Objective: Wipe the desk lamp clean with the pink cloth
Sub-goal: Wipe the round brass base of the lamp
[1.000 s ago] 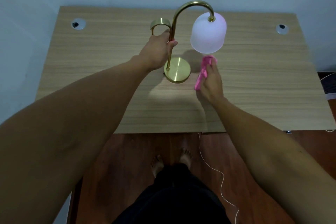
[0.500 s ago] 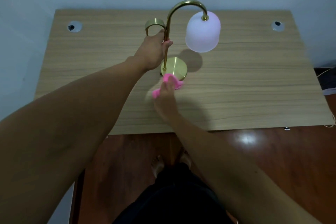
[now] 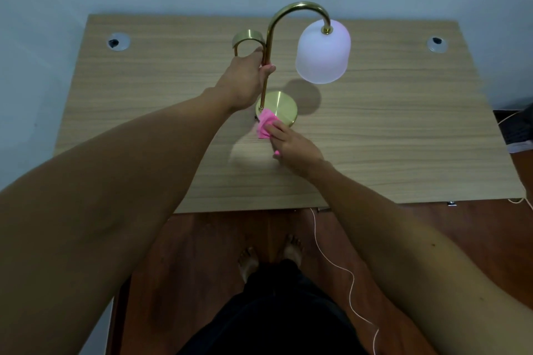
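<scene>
Frame centre: left hand (image 3: 245,81) clenched around lamp (image 3: 269,46) stem. Right hand (image 3: 291,147) fingers pinch pink cloth (image 3: 266,124), pressing it on the lamp's round base (image 3: 281,108), on desk (image 3: 403,130).

One desk lamp (image 3: 268,46): one brass stem, one round base (image 3: 281,105), one frosted shade (image 3: 323,52), one curved brass band (image 3: 247,37) behind stem.
One pink cloth (image 3: 265,124).
Two hands: left hand (image 3: 245,81), right hand (image 3: 291,147). Two bare forearms.
One counter (image 3: 403,138). Two cable grommets in it: left grommet (image 3: 117,42), right grommet (image 3: 437,44).
Two bare feet on floor: left foot (image 3: 248,262), right foot (image 3: 292,248).
One thin white cord (image 3: 331,262) trailing across floor.
</scene>
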